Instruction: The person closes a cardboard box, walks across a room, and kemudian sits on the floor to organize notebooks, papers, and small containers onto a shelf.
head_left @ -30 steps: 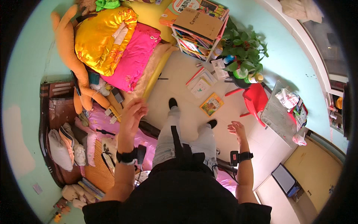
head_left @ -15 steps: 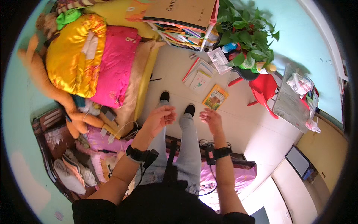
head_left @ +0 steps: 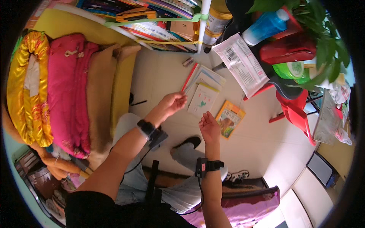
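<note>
My left hand (head_left: pixel 173 103), its fingers loosely bent and nothing visible in it, hovers by the lower left of a small stack of books on the floor. In that stack a white booklet with a small green drawing (head_left: pixel 203 99) lies over a larger thin book with a red spine (head_left: pixel 191 77). My right hand (head_left: pixel 210 128) is bare of objects too, palm turned up and fingers slightly bent. Just right of it lies an orange-bordered book with a brown animal on its cover (head_left: pixel 230 119). Both wrists wear black straps with small cabled boxes.
A bookshelf (head_left: pixel 167 21) stands ahead beside a yellow-edged bed with folded bedding (head_left: pixel 68 95). At right, a white-pink packet (head_left: pixel 242 64), a blue bottle (head_left: pixel 265 27) and a leafy plant (head_left: pixel 332 57) crowd a dark seat, with a red chair (head_left: pixel 294 110) beyond. Shoes (head_left: pixel 238 176) sit behind my right arm.
My view has come lower and closer to the bookshelf and floor books. My legs have gone from straight to bent, and both hands are now nearer the books.
</note>
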